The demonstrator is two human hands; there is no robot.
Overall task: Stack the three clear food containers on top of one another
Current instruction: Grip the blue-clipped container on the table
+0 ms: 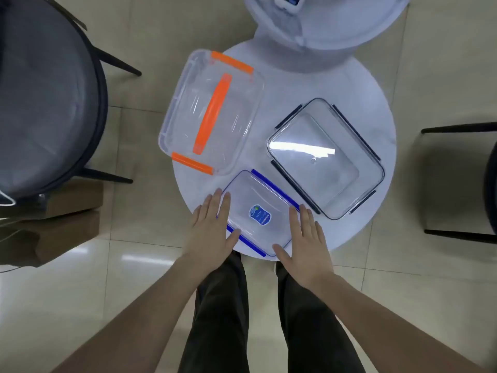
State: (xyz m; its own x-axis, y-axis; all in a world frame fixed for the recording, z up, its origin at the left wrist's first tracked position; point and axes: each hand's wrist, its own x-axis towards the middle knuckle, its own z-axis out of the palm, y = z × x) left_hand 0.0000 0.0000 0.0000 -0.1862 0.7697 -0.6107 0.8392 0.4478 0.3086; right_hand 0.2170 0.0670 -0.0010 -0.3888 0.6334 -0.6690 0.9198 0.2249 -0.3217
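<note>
Three clear lidded containers lie apart on a small round white table (371, 98). The largest, with orange clips and an orange handle (209, 111), sits at the back left. A square one with dark clips (326, 157) is on the right. The smallest, with blue clips and a blue label (258, 214), is at the near edge. My left hand (212, 227) lies flat against its left side, fingers spread. My right hand (304, 238) lies flat at its right side, thumb at the near corner. Neither hand has closed around the container.
A second round white table (336, 28) stands behind the first. A dark round chair (48, 98) is at the left, over brown boxes (70, 219). Dark chair legs (457, 181) stand at the right. My legs are below the table's near edge on the tiled floor.
</note>
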